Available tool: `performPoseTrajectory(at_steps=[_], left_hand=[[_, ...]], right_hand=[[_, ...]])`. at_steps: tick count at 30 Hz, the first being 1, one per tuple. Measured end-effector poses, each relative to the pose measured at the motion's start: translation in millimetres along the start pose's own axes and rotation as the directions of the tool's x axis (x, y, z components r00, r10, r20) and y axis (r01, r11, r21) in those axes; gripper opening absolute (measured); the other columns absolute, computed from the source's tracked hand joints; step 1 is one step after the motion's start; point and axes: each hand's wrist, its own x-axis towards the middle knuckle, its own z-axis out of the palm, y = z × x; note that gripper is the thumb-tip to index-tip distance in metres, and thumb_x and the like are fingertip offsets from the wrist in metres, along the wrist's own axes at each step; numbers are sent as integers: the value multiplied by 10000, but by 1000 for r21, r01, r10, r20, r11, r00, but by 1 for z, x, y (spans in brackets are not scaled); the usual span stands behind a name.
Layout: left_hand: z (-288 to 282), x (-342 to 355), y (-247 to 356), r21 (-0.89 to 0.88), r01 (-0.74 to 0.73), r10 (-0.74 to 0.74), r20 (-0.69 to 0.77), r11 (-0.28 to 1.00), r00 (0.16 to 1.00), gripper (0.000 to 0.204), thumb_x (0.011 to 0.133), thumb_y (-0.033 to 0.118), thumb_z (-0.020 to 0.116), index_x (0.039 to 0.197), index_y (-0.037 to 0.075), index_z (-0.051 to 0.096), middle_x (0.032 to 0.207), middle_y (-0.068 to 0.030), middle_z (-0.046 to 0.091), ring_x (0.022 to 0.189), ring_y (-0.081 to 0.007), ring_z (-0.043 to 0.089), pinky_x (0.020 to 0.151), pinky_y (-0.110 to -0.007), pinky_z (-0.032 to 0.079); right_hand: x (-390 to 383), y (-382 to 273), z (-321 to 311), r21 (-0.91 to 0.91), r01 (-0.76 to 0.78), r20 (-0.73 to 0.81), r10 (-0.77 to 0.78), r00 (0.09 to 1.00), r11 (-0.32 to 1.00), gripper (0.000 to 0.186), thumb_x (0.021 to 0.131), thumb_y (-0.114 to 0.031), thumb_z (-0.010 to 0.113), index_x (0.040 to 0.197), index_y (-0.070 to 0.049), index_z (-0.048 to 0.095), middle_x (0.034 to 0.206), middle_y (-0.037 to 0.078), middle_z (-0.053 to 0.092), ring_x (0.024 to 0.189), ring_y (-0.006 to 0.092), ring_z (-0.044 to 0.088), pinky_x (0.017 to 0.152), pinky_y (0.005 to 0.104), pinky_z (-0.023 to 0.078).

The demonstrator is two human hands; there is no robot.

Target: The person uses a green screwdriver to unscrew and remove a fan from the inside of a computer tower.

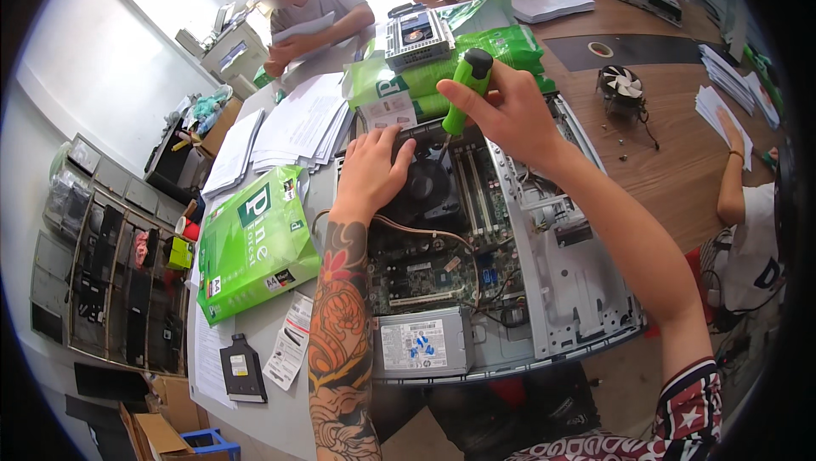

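An open computer case [571, 274] lies in front of me, showing a motherboard [421, 267], a black fan cooler [423, 182] and a silver power supply [399, 346]. My right hand [501, 113] grips a green screwdriver [461, 87] upright over the cooler's right side, its shaft pointing down into the case. My left hand [374, 170] rests at the upper left of the cooler, fingers spread and slightly bent, holding nothing. Green paper reams [518, 40] lie behind the case, with a metal unit [415, 49] on top. Another ream [255, 248] is left of the case.
Paper stacks [289, 121] cover the table's left. A loose fan [622, 91], tape roll [600, 50] and screws are right of the case. A black part [242, 369] lies front left. Two people [314, 11] are across the table; another person's hand [727, 125] is at right, on papers.
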Motion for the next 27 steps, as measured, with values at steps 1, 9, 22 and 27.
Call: performPoseTrajectory(at_steps=[1, 9, 22, 27], left_hand=[[0, 1, 0, -3, 7, -7, 2, 1000, 1000, 453, 953, 377, 510, 1249, 41, 579, 1181, -174, 619, 1140, -339, 539, 1023, -411, 367], [3, 2, -3, 14, -6, 6, 7, 1000, 1000, 470, 960, 393, 497, 1255, 36, 575, 1202, -176, 611, 1159, -343, 538, 1039, -427, 360], [2, 2, -4, 29, 7, -8, 31, 1000, 999, 485, 966, 391, 484, 1277, 29, 566, 1224, -180, 602, 1174, -339, 533, 1045, -423, 358], [1, 1, -3, 31, 9, -10, 26, 999, 1000, 488, 966, 397, 478, 1272, 29, 572, 1226, -182, 602, 1172, -342, 534, 1042, -426, 360]], right_hand=[[0, 0, 0, -11, 3, 3, -3, 1000, 1000, 425, 861, -405, 733, 788, 2, 634, 539, 31, 565, 459, 87, 482, 435, 269, 357], [-7, -3, 8, 26, 16, 36, -17, 999, 1000, 421, 858, -408, 735, 782, -8, 627, 540, 30, 559, 454, 98, 478, 440, 271, 357], [-10, -3, 12, -22, 35, 103, -32, 994, 999, 412, 858, -405, 735, 797, -13, 624, 526, 19, 534, 450, 91, 457, 438, 268, 348], [-10, -5, 12, -23, 40, 112, -37, 993, 999, 412, 856, -407, 736, 794, -16, 625, 523, 18, 531, 446, 97, 453, 440, 273, 349]])
